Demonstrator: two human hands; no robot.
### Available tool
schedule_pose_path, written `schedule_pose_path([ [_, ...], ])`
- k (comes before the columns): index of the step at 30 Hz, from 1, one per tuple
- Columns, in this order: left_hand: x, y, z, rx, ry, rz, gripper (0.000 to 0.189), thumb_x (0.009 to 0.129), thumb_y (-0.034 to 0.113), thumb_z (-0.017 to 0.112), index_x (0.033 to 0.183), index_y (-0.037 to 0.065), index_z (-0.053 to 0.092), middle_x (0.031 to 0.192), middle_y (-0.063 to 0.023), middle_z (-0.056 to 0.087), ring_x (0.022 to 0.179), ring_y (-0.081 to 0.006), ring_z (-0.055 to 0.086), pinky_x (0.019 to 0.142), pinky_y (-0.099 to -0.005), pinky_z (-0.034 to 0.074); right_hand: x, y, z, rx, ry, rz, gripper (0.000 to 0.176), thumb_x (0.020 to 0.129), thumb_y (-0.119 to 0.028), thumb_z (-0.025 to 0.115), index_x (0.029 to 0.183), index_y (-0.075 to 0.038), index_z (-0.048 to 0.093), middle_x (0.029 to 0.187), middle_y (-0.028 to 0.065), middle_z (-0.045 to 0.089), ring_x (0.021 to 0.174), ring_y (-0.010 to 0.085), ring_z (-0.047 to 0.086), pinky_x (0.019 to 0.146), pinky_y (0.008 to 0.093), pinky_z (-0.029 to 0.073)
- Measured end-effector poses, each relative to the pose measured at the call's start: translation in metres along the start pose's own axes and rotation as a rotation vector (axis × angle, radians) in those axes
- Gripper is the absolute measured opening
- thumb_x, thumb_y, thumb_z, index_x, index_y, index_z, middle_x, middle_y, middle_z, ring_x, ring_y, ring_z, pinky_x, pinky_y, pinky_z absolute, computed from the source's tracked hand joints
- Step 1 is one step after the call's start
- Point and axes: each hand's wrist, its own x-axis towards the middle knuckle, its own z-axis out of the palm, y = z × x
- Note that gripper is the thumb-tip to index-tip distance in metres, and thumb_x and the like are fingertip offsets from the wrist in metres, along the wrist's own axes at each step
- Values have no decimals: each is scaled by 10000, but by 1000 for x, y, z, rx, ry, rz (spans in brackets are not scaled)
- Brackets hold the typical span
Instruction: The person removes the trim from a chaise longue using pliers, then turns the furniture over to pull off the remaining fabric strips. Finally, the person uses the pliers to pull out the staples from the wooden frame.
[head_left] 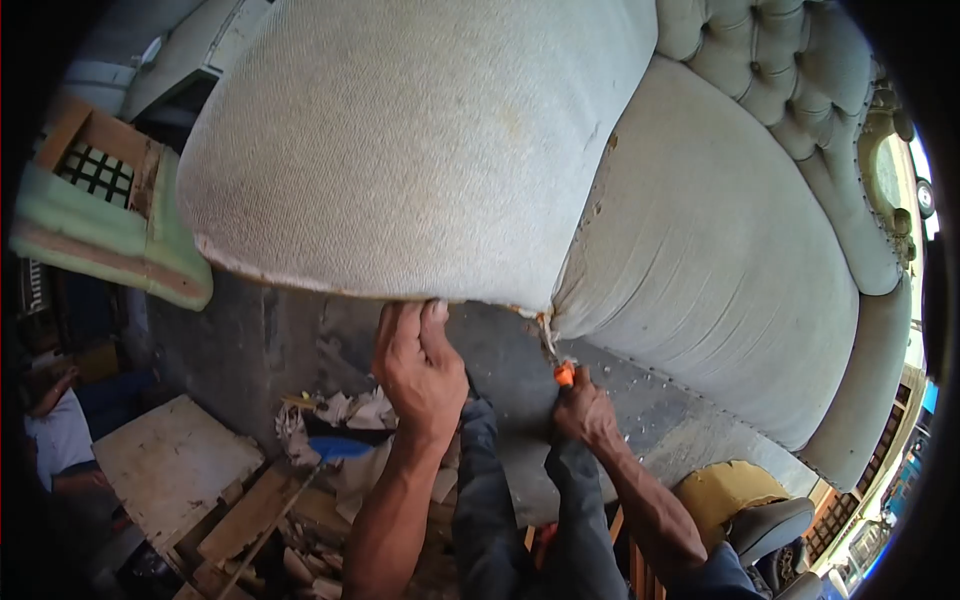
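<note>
A large cushion in pale ribbed fabric fills the upper middle, its lower edge worn. My left hand is closed on that lower edge, fingertips pressed to the fabric. Right of it, my right hand is wrapped round the orange and black handle of a tool. The tool's tip meets frayed material at the cushion's lower right corner, where the tip's shape is hard to make out. Beside this corner lies a second upholstered section with creased fabric and a row of tacks.
Tufted upholstery rises at the upper right. A pale green padded frame stands at the left. Wooden boards and scraps lie at the lower left, near another person. A yellow foam piece sits at the lower right.
</note>
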Motion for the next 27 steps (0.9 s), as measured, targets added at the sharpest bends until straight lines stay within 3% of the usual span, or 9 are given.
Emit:
schedule_pose_path([
  [4, -9, -8, 1, -11, -59, -93, 96, 942, 9, 600, 1002, -37, 660, 869, -171, 644, 754, -358, 628, 681, -384, 508, -17, 26, 6, -65, 152, -185, 291, 858, -170, 571, 1088, 7, 557, 860, 271, 687, 831, 416, 699, 695, 495, 546],
  [6, -2, -15, 1, 51, -34, 46, 114, 955, 7, 585, 1029, -39, 658, 861, -155, 646, 741, -334, 629, 670, -378, 509, -48, 166, 29, -246, -317, 389, 419, 836, -253, 613, 1166, 1, 573, 990, 248, 709, 918, 389, 710, 745, 441, 563],
  [10, -14, -18, 22, 77, 64, 52, 192, 1021, 124, 542, 929, -35, 603, 841, -107, 619, 708, -197, 619, 618, -323, 512, -77, 197, 11, -63, -121, 328, 401, 841, -215, 607, 1174, -3, 539, 1008, 309, 677, 968, 461, 667, 764, 508, 529],
  [12, -24, 12, 26, -202, -77, -510, 203, 1040, 151, 522, 957, -24, 583, 865, -102, 628, 724, -194, 621, 639, -321, 514, -133, 194, -2, -39, -185, 462, 391, 841, -194, 597, 1166, 9, 513, 1009, 359, 640, 1005, 510, 627, 792, 543, 503],
  [15, -84, -33, 81, -249, -102, -420, 249, 1050, 234, 514, 1055, -12, 558, 922, -103, 629, 826, -203, 636, 745, -337, 530, -107, 210, 14, 111, -98, 364, 414, 819, -153, 582, 1192, -21, 460, 1045, 370, 627, 1008, 563, 591, 842, 586, 469],
  [18, -162, -72, 136, -89, -463, -495, 548, 1006, 360, 587, 1324, -47, 404, 1268, -221, 501, 1079, -289, 572, 804, -392, 528, -122, 228, 42, 124, 8, 344, 427, 819, -94, 583, 1216, 7, 460, 1048, 361, 600, 983, 576, 576, 839, 589, 468],
  [22, -164, -59, 152, -38, -659, -621, 319, 986, 306, 604, 1103, 9, 593, 941, -183, 676, 829, -332, 665, 736, -419, 519, -111, 247, 61, 57, -37, 87, 410, 810, -53, 607, 1198, 31, 510, 1017, 313, 556, 963, 550, 556, 838, 590, 458],
  [23, -170, -61, 157, 97, -513, -419, 200, 975, 229, 603, 979, 31, 629, 804, -181, 679, 743, -394, 658, 696, -445, 510, -105, 256, 69, -38, 31, -165, 403, 785, -79, 632, 1165, 19, 544, 1011, 286, 554, 979, 476, 564, 843, 547, 468],
  [27, -165, -70, 155, 227, -544, -264, 118, 972, 148, 579, 949, 37, 613, 858, -184, 677, 816, -403, 656, 706, -490, 500, -65, 219, 61, -242, -62, -163, 464, 759, -133, 623, 1190, 18, 546, 1141, 256, 532, 1053, 444, 532, 882, 545, 455],
])
